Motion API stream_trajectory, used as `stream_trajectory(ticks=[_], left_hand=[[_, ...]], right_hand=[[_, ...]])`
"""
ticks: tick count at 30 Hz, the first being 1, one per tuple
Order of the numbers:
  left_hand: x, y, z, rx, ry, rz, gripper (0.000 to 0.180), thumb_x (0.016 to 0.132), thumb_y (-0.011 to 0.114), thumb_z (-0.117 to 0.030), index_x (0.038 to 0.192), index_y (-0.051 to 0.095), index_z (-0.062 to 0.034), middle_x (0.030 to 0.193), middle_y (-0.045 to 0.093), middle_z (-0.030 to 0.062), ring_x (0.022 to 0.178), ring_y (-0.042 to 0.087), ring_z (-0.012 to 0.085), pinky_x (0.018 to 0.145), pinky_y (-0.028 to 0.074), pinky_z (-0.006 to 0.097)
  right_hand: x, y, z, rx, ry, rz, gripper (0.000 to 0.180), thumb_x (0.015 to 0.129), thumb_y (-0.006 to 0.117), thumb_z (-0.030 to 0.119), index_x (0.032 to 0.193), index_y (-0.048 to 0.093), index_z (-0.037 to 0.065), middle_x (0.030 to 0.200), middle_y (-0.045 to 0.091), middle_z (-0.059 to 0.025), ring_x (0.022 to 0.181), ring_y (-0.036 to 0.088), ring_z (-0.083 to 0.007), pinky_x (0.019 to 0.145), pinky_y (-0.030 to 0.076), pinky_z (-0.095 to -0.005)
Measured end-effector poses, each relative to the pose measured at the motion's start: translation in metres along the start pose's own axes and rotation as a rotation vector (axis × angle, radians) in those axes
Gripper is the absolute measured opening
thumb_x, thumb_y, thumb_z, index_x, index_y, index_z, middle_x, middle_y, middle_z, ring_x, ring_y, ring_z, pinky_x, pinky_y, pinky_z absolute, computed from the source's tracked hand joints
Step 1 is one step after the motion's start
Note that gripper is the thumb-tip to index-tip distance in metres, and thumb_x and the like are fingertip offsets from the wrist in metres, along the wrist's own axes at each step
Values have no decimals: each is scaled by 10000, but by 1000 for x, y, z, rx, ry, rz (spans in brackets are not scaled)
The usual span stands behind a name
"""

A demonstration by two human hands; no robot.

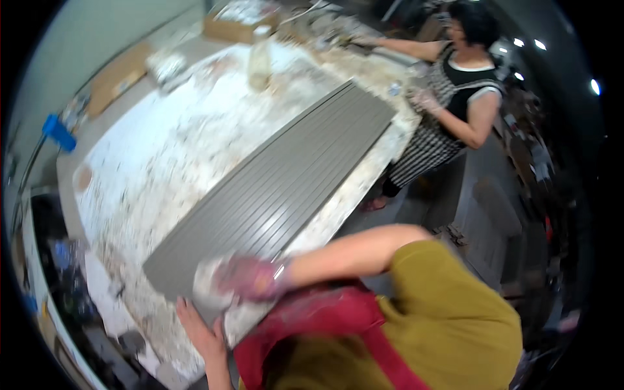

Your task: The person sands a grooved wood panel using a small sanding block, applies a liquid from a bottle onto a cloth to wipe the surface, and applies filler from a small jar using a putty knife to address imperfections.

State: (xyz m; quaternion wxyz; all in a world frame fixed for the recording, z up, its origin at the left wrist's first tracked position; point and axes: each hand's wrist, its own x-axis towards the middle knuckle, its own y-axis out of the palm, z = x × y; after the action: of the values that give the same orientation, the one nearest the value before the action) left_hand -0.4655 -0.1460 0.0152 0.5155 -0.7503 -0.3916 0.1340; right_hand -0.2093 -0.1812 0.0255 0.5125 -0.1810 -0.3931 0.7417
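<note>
A long grey grooved panel (279,175) lies diagonally across the table, its near end in front of me. My left hand (205,333) is bare, with thumb and fingers spread at the panel's near end. My right hand (250,276), in a thin clear glove with reddish stains, is smeared by motion. Its fingers are bent over a pale wad (209,281) that looks like a cloth, pressed against the panel near that same end. The hand partly hides the wad and the panel beneath it.
The white table (140,156) is spotted with dirt. A bottle (260,62) and a cardboard box (231,27) stand at the far side. A blue object (60,132) sits at the left edge. At right, a person in a checked apron (432,140) works by the table.
</note>
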Motion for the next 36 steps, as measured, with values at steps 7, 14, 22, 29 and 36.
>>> stream_trajectory(ticks=[7,14,22,29,36], left_hand=[[1,7,-11,28,-74,-25,684,714,752,-90,1332,469,-10,1451,387,174,1331,330,442,1076,335,480],[-2,15,-7,-16,-76,-127,690,713,752,-85,1340,471,-23,1435,420,159,1310,369,434,1065,361,465],[-2,6,1,-4,-111,-53,736,671,759,-39,1346,466,-8,1450,409,152,1310,380,414,1080,343,447],[0,21,11,-67,16,-63,588,755,661,-75,1316,497,-9,1418,430,203,1337,351,415,1111,270,504],[4,-17,-10,160,-86,-13,514,879,592,-203,1323,466,23,1430,398,214,1302,365,418,1089,260,485]], right_hand=[[-154,-134,-55,-212,466,-221,323,735,677,85,1058,666,90,985,618,-108,966,597,-298,832,488,-396],[-29,-69,10,-397,36,94,183,732,667,233,855,626,104,926,619,-83,827,623,-269,683,503,-415],[-44,-61,-6,-446,79,115,221,773,611,255,972,667,176,1078,610,-47,988,606,-247,848,472,-414],[29,15,33,-189,43,-4,234,779,596,203,965,644,69,964,645,-115,954,628,-279,822,494,-430],[-35,-82,-29,12,-25,-436,224,789,622,225,1000,634,153,1007,605,-112,914,613,-320,748,505,-428]])
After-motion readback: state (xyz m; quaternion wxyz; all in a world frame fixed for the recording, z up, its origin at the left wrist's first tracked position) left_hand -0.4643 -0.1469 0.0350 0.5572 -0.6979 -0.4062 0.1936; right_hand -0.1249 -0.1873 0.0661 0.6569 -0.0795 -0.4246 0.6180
